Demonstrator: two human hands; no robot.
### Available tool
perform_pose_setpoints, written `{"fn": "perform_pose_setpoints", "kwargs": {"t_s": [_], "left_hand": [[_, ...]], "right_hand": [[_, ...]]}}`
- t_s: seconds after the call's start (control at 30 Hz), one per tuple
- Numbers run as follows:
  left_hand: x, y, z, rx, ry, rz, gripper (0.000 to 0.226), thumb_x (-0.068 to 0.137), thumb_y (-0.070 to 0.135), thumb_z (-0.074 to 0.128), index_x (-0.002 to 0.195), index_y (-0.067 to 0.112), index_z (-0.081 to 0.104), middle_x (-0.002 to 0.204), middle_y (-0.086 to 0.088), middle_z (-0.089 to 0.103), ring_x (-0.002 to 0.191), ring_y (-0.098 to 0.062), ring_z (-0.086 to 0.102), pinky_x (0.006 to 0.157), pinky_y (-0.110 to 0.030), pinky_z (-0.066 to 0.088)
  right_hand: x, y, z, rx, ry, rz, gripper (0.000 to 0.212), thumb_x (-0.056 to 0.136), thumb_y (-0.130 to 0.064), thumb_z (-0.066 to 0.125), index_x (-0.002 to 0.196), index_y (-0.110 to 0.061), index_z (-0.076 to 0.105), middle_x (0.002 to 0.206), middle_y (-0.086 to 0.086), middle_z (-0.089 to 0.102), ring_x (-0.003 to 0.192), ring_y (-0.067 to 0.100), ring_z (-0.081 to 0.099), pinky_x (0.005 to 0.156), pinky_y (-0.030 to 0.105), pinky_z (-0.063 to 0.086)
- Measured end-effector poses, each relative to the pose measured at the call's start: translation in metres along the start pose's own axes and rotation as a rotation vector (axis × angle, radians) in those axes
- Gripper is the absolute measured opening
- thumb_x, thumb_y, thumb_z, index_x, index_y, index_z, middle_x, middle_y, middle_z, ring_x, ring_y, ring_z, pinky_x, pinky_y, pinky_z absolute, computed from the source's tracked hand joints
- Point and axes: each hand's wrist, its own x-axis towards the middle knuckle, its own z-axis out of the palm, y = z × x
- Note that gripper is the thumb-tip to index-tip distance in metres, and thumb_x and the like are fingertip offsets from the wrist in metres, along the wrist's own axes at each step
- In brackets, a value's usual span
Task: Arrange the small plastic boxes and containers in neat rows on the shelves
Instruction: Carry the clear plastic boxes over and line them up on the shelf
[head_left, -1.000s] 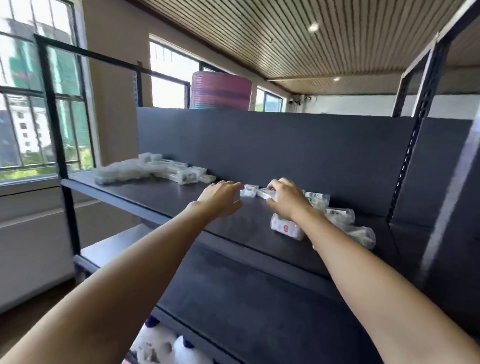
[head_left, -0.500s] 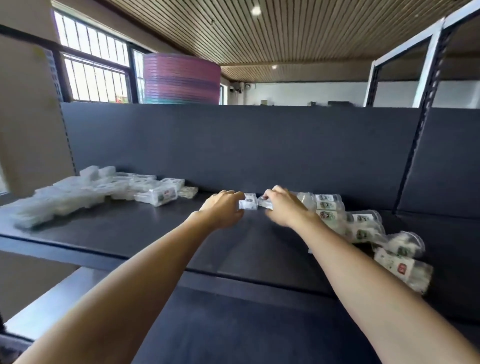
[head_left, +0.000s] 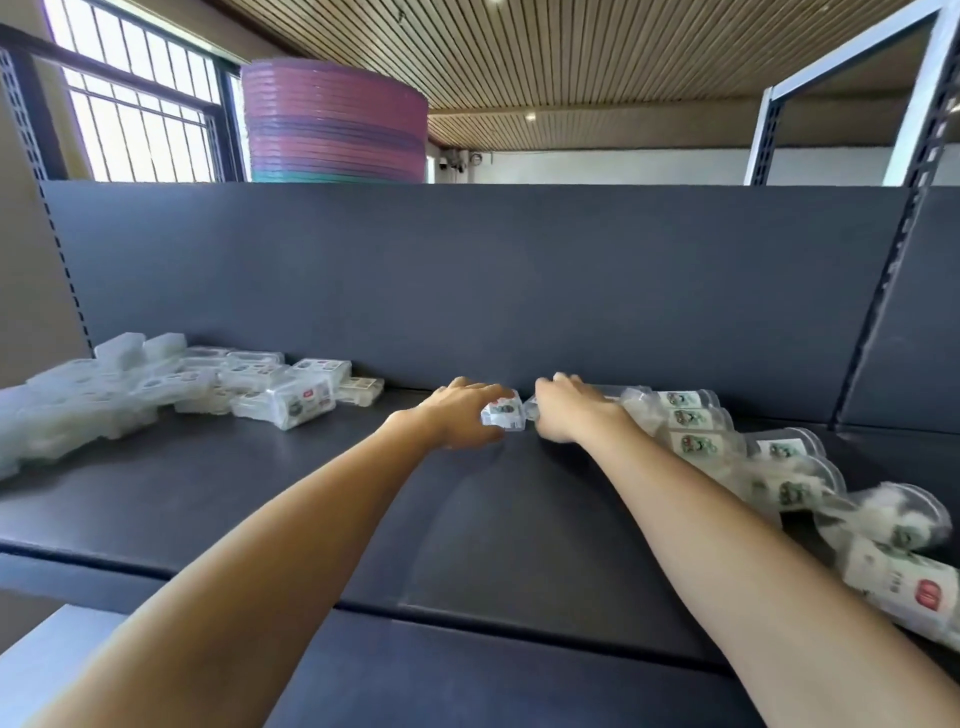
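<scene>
On the dark shelf (head_left: 322, 488), near its back panel, my left hand (head_left: 460, 415) grips a small clear plastic box (head_left: 503, 413) with a printed label. Right beside it, my right hand (head_left: 569, 413) curls its fingers around another small clear container (head_left: 531, 406), mostly hidden by the hand. A heap of clear flat boxes (head_left: 156, 387) lies at the shelf's left. A line of round clear labelled containers (head_left: 696, 415) runs from my right hand toward the right front edge.
The shelf's back panel (head_left: 467, 280) rises just behind my hands. A tall stack of pink and purple basins (head_left: 335, 122) stands behind it. A perforated upright (head_left: 883, 291) bounds the bay on the right. A lower shelf (head_left: 467, 680) juts out below.
The camera has swung right and closer, so the shelf now faces me squarely. Both hands stay at the shelf's back, and my left hand now closes on the small box.
</scene>
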Motion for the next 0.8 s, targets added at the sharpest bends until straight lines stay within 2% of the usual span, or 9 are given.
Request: {"fn": "perform_pose_setpoints", "kwargs": {"t_s": [0.1,0.3,0.4,0.5,0.63,0.73,0.8], "left_hand": [[0.002,-0.008,0.004,0.071,0.011,0.008,0.058,0.091,0.048,0.056,0.145,0.038,0.038,0.135,0.002,0.050,0.121,-0.028,0.037,0.101,-0.042,0.035],[0.002,-0.029,-0.003,0.161,0.005,-0.008,0.052,0.092,0.060,0.049,0.141,0.044,0.043,0.121,-0.001,0.039,0.117,-0.029,0.034,0.098,-0.041,0.033],[-0.001,-0.037,-0.002,0.071,0.012,-0.008,0.050,0.089,0.064,0.050,0.136,0.046,0.047,0.114,0.000,0.036,0.115,-0.027,0.034,0.100,-0.040,0.032],[-0.007,-0.044,0.001,-0.055,0.051,0.011,0.048,0.087,0.065,0.053,0.131,0.046,0.051,0.110,0.003,0.036,0.112,-0.027,0.037,0.103,-0.042,0.034],[-0.011,-0.053,0.012,-0.180,0.141,0.042,0.038,0.083,0.061,0.059,0.114,0.039,0.055,0.115,0.004,0.044,0.105,-0.028,0.049,0.099,-0.041,0.040],[-0.013,-0.057,0.018,-0.240,0.188,0.069,0.040,0.078,0.061,0.064,0.103,0.033,0.051,0.111,0.003,0.045,0.095,-0.027,0.054,0.090,-0.038,0.045],[-0.013,-0.058,0.016,-0.300,0.195,0.063,0.040,0.077,0.051,0.070,0.099,0.027,0.048,0.107,0.003,0.046,0.091,-0.026,0.056,0.085,-0.038,0.047]], "right_hand": [[0.005,-0.002,-0.001,0.036,-0.058,0.010,0.045,0.090,-0.012,0.049,0.134,-0.012,0.043,0.137,0.017,0.047,0.131,0.038,0.043,0.096,0.044,0.041],[0.013,-0.011,-0.002,0.089,-0.074,0.035,0.028,0.089,-0.017,0.048,0.117,-0.020,0.046,0.126,0.012,0.051,0.123,0.035,0.042,0.089,0.043,0.040],[0.014,-0.020,0.007,0.155,-0.032,0.062,0.016,0.091,-0.026,0.052,0.105,-0.023,0.044,0.119,0.009,0.053,0.118,0.034,0.040,0.084,0.042,0.036],[0.015,-0.031,0.015,0.202,0.036,0.060,0.022,0.092,-0.040,0.058,0.101,-0.026,0.043,0.117,0.010,0.056,0.112,0.034,0.042,0.084,0.041,0.036],[0.013,-0.043,0.027,0.200,0.141,0.069,0.027,0.094,-0.042,0.056,0.112,-0.023,0.050,0.120,0.010,0.059,0.115,0.036,0.043,0.092,0.042,0.036],[0.008,-0.047,0.043,0.236,0.256,0.084,0.028,0.094,-0.041,0.055,0.115,-0.022,0.052,0.121,0.007,0.061,0.113,0.035,0.043,0.090,0.041,0.038],[0.005,-0.048,0.050,0.259,0.314,0.091,0.030,0.096,-0.045,0.055,0.114,-0.022,0.053,0.121,0.006,0.061,0.110,0.034,0.045,0.089,0.041,0.039]]}}
